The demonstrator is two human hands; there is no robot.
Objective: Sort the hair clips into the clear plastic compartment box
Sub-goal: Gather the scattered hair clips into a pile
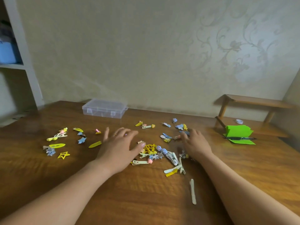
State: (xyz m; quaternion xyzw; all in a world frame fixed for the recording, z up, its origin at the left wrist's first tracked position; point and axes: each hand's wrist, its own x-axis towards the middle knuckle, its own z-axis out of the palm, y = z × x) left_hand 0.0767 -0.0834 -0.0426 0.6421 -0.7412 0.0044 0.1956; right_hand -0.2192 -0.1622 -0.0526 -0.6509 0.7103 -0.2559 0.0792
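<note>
OK, both hands are out over the wooden table (146, 200), palms down. Left hand (119, 143) sits just L of centre, fingers spread wide, thumb tip at the edge of the main pile of hair clips (159, 154); whether it's pressing the wood or hovering, can't tell, it's blurry. Right hand (194, 143) is at approx 1 o'clock from the pile, fingers also splayed, tips beside a few blue clips (184, 132). Neither hand is curled round a clip. The clear plastic compartment box (104, 108) stands well apart at 11 o'clock, up against the wall, lid down, two latches facing this way; the inside is too hazy to read. Clips are all on the table: tangled pile at centre w/ yellow, blue & pale ones, a loose scatter at 9 o'clock incl. a yellow star clip (63, 155) and a yellow oval clip (56, 145), more bits at 12 to 1 o'clock, and one long pale clip (192, 191) alone at 5 o'clock. Over at 2 o'clock, green paper (238, 131) w/ a black marker (240, 138) lying across it, just in front of a small wooden riser (253, 101); a white tape roll (239, 121) sits under the riser. White shelving (24, 62) at far 10 o'clock.
</note>
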